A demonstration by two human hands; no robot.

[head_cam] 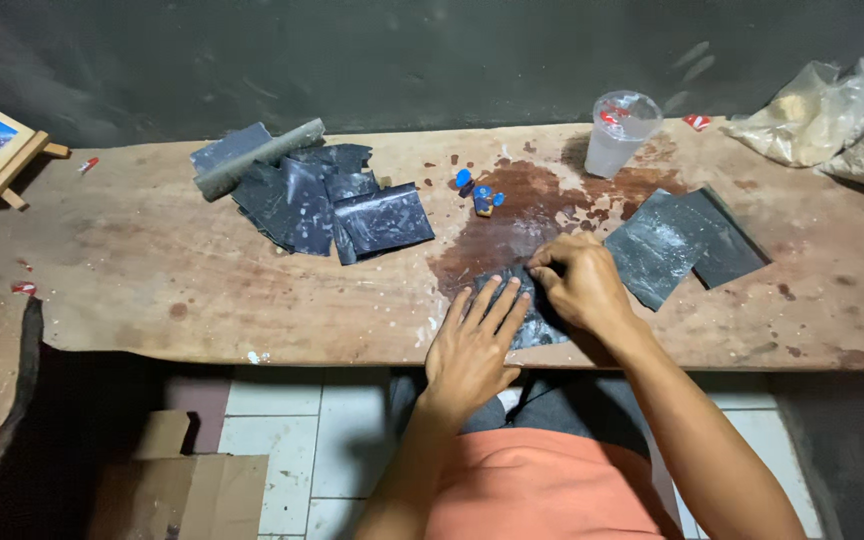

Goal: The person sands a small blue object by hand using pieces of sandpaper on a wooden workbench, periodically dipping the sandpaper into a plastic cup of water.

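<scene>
While the left hand [472,345] lies flat, fingers spread, on a dark plastic sheet [537,325] at the near edge of the wooden bench [152,270], the right hand [582,285] curls over the sheet's far edge, fingertips pinched narrow on it, apparently folding or creasing. The flat palm likely pins the sheet so it won't slide. Both hands cover most of the sheet; only dark corners show.

Relative to that sheet: just right, touching or nearly so, two more dark sheets [677,245] lie overlapped. Beyond it, on a dark reddish stain, a few small blue pieces [482,195], kind unclear. Further beyond and right, a clear plastic cup [620,132], upright. Well to the left and beyond, a loose pile of dark sheets [337,205] with a grey roll [257,160] lying across it, probably stock kept within reach. Far right, pale plastic bags [832,110] against the wall.
</scene>
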